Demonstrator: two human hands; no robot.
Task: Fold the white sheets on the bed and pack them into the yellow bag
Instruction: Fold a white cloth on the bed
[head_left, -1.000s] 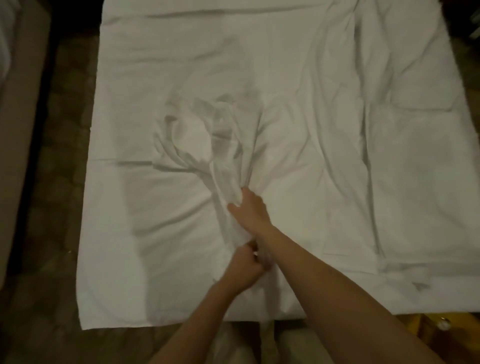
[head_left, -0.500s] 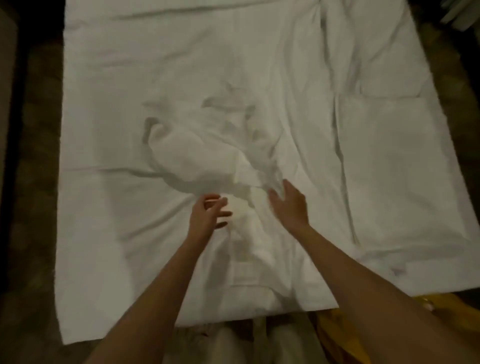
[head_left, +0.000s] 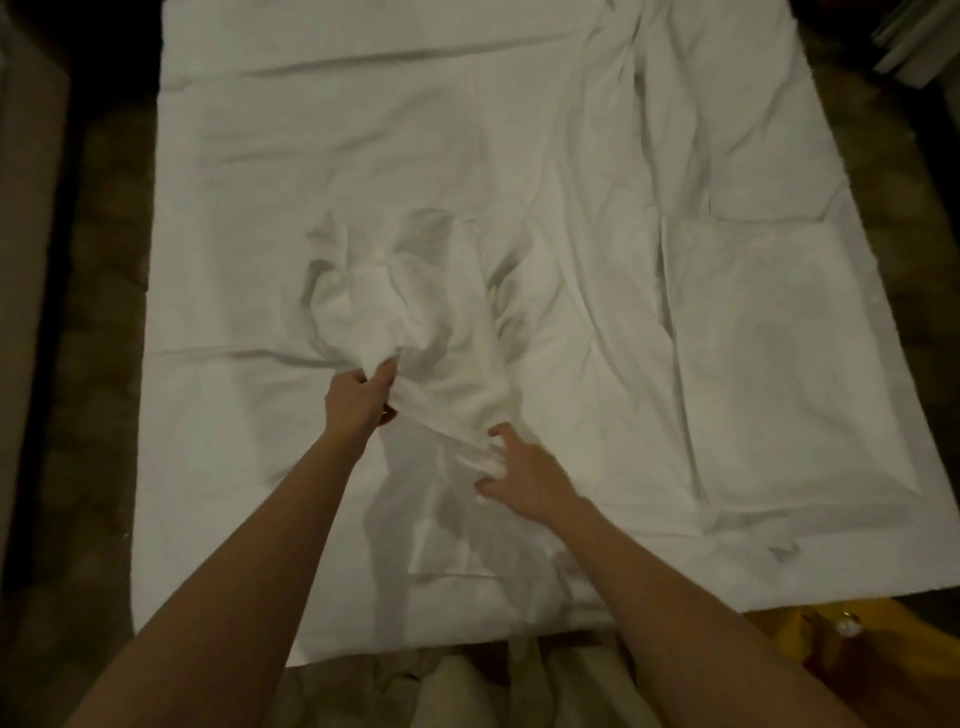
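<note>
At the near right corner, a part of the yellow bag (head_left: 779, 631) shows just beside the bed's edge. Further in, the right hand (head_left: 522, 475) pinches a fold of the bunched white sheet (head_left: 441, 332) with curled fingers. The left hand (head_left: 356, 400) grips the same bunch a little farther. Beyond it the flat white sheet (head_left: 415, 130) covers the bed.
</note>
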